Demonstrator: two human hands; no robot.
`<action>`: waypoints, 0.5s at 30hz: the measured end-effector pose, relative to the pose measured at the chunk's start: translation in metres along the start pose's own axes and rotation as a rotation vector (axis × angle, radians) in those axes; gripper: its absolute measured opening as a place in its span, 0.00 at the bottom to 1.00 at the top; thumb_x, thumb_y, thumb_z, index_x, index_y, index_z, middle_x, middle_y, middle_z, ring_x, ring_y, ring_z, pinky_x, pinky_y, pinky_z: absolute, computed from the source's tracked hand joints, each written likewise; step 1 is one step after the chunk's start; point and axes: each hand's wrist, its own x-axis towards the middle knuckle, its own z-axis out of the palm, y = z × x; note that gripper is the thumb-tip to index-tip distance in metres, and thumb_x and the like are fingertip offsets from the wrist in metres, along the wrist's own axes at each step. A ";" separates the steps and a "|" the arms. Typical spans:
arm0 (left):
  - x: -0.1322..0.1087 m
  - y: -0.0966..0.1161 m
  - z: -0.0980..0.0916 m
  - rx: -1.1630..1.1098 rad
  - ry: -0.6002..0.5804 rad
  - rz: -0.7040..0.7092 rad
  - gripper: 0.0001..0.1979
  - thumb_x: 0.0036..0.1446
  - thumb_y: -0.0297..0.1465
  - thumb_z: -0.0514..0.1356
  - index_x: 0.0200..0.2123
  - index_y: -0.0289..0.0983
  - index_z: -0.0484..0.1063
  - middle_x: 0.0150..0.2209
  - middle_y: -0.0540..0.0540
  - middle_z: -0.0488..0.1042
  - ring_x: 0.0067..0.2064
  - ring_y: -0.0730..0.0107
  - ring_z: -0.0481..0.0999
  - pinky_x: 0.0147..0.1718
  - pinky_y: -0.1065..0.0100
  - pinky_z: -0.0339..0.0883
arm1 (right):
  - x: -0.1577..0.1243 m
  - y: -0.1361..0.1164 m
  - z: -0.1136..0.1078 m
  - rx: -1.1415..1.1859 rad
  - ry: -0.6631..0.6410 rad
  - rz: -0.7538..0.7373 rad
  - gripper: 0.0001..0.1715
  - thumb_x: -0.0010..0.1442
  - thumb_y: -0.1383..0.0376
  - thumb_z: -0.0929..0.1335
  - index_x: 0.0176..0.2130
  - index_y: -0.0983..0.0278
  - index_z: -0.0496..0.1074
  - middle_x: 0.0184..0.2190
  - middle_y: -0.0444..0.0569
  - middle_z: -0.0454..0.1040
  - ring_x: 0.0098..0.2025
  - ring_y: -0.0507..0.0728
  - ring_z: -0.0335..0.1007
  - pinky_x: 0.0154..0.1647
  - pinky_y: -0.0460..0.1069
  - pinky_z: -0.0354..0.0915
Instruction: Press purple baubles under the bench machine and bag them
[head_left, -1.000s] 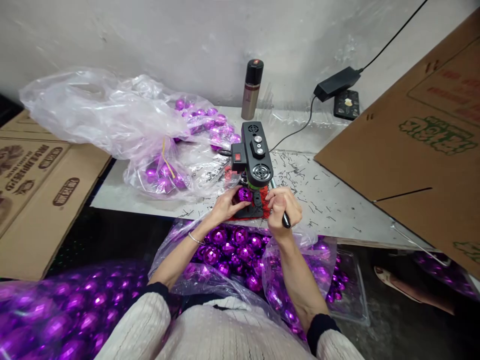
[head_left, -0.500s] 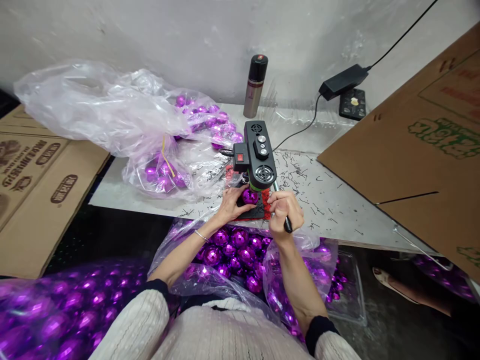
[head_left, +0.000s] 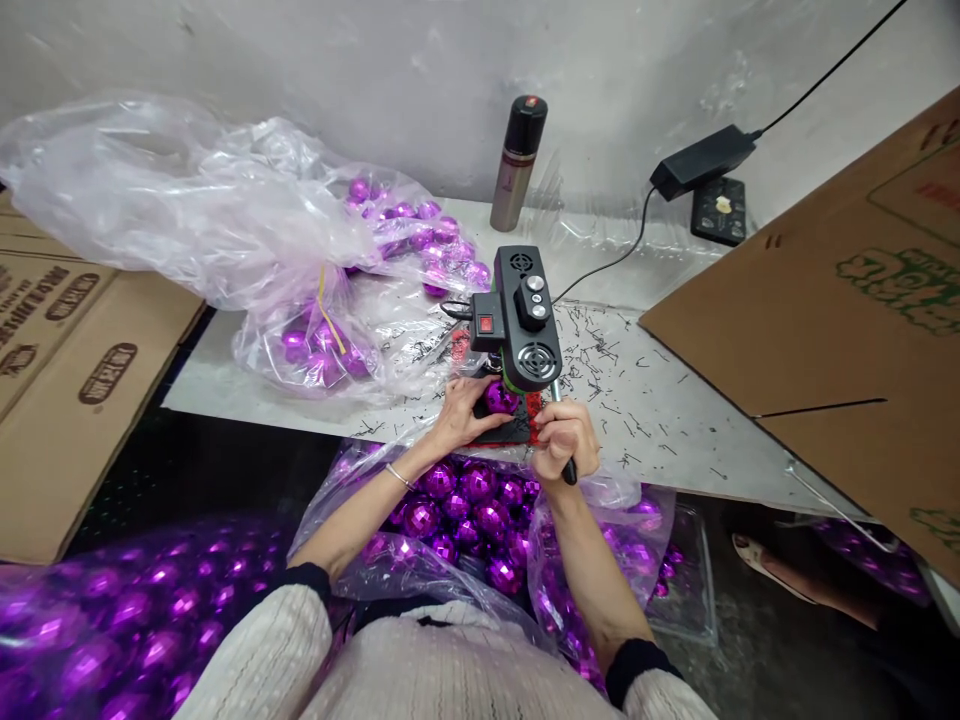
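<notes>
My left hand (head_left: 459, 412) grips a shiny purple ball ornament (head_left: 500, 397) between thumb and fingers, on the black base (head_left: 504, 434) of a small bench press. Directly above the ball is the press's black head (head_left: 529, 318), which has a red switch and round vents; the ball's top is partly hidden under it. My right hand (head_left: 564, 440) is closed around the press's lever handle (head_left: 570, 472), whose black end pokes out below the fist. In my lap an open clear bag holds many purple mirrored balls (head_left: 469, 510).
Clear bags of purple balls (head_left: 311, 345) lie on the left of the table (head_left: 247, 385). A thermos (head_left: 519, 165) and a power adapter (head_left: 703, 162) are at the back. Small black bits (head_left: 600, 350) litter the top. Cardboard boxes (head_left: 795, 330) flank both sides. Another person's foot (head_left: 772, 570) shows at right.
The lever handle and my right hand have shifted slightly left and toward me. My left hand still holds the ball under the press. The camera view has moved a little.
</notes>
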 end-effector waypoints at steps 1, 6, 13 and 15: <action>0.000 0.000 0.001 0.002 0.008 0.007 0.35 0.57 0.49 0.74 0.61 0.38 0.75 0.48 0.40 0.82 0.52 0.51 0.78 0.57 0.52 0.66 | -0.001 0.000 0.000 -0.005 0.001 0.000 0.21 0.75 0.63 0.60 0.29 0.60 0.66 0.27 0.42 0.72 0.28 0.52 0.69 0.36 0.52 0.68; 0.000 -0.001 0.002 0.018 0.021 0.022 0.35 0.57 0.49 0.73 0.61 0.38 0.75 0.46 0.41 0.82 0.51 0.52 0.78 0.56 0.53 0.66 | -0.003 0.003 0.003 -0.019 0.032 -0.020 0.22 0.75 0.63 0.59 0.28 0.60 0.65 0.26 0.42 0.72 0.26 0.52 0.69 0.35 0.53 0.68; 0.002 -0.001 0.001 0.004 0.001 0.001 0.35 0.57 0.48 0.74 0.62 0.37 0.74 0.50 0.38 0.82 0.54 0.49 0.78 0.59 0.51 0.65 | -0.003 0.006 0.004 -0.013 0.027 -0.046 0.23 0.76 0.61 0.59 0.28 0.59 0.64 0.25 0.42 0.71 0.26 0.52 0.67 0.34 0.52 0.67; 0.003 0.000 0.000 -0.001 -0.005 -0.001 0.35 0.57 0.47 0.74 0.62 0.36 0.74 0.50 0.38 0.82 0.54 0.49 0.78 0.59 0.51 0.65 | -0.003 0.006 0.004 -0.016 0.036 -0.047 0.23 0.76 0.60 0.59 0.28 0.59 0.64 0.25 0.42 0.70 0.26 0.52 0.67 0.33 0.52 0.66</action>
